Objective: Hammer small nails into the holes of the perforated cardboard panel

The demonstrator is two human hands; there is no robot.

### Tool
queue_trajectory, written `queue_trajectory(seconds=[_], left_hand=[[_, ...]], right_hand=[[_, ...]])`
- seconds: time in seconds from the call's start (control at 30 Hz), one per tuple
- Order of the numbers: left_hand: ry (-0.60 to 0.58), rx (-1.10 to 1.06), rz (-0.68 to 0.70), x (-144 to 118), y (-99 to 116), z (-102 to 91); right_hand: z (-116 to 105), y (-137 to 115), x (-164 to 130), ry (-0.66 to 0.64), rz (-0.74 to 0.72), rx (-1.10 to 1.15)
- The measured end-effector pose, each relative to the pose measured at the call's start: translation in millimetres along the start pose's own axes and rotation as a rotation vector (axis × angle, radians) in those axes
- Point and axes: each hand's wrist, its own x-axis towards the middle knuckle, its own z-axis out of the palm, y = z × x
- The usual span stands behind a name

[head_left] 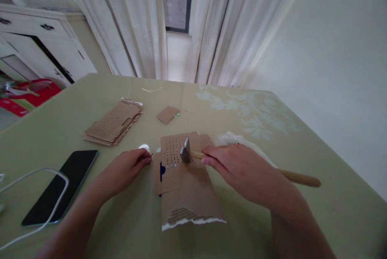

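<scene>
My right hand (237,166) is wrapped round the wooden handle of a hammer (186,152), gripping it close to the metal head. The head rests on or just over a brown cardboard piece (190,186) with rows of punched holes and a torn lower edge. A few small whitish dots lie in one row near its left side. To the left of the cardboard, my left hand (131,166) is closed in a pinch on a thin dark nail (151,155), mostly hidden by the fingers. Just behind those fingers lies a small white round thing (144,147).
A stack of perforated cardboard sheets (113,124) lies at the back left, with a small cardboard square (167,115) beside it. A black phone (65,184) and a white cable (57,206) are at the left. Clear plastic (232,138) lies behind my right hand.
</scene>
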Motion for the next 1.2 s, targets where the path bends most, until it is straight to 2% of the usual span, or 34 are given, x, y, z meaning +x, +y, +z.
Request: queue_trajectory(seconds=[0.2, 0.3, 0.4, 0.53, 0.63, 0.73, 0.9, 1.0, 1.2], left_hand=[[0.046, 0.000, -0.045, 1.6, -6.6, -2.5], [0.131, -0.019, -0.098, 2.3, -12.2, -6.7], [0.263, -0.088, -0.144, 1.8, -14.1, -10.7], [0.504, -0.245, -0.110, -0.8, -0.4, -10.2], [0.610, -0.512, -0.034, -5.2, 23.8, -4.5], [0.599, -0.698, 0.038, -11.7, 52.3, 3.5], [0.377, -0.618, 0.117, -19.0, 84.1, 15.1], [0.338, -0.532, 0.140, -18.1, 88.1, 20.2], [0.360, -0.444, 0.181, -19.3, 83.4, 23.3]], right_hand=[[1.3, 1.6, 1.1, -0.070, 0.004, -0.029], [0.7, 2.1, 1.7, -0.075, 0.002, -0.016], [0.0, 2.0, 2.7, -0.071, 0.016, 0.020], [0.3, 1.7, 4.4, -0.090, 0.033, 0.025], [0.0, 2.7, 4.4, -0.079, 0.014, -0.027], [-4.4, 5.2, 2.4, -0.051, 0.012, -0.039], [-15.7, 8.4, -1.3, 0.002, 0.067, 0.026], [-14.9, 9.0, -0.6, -0.025, 0.060, -0.003], [-5.4, 10.8, 1.6, -0.064, 0.045, -0.044]])
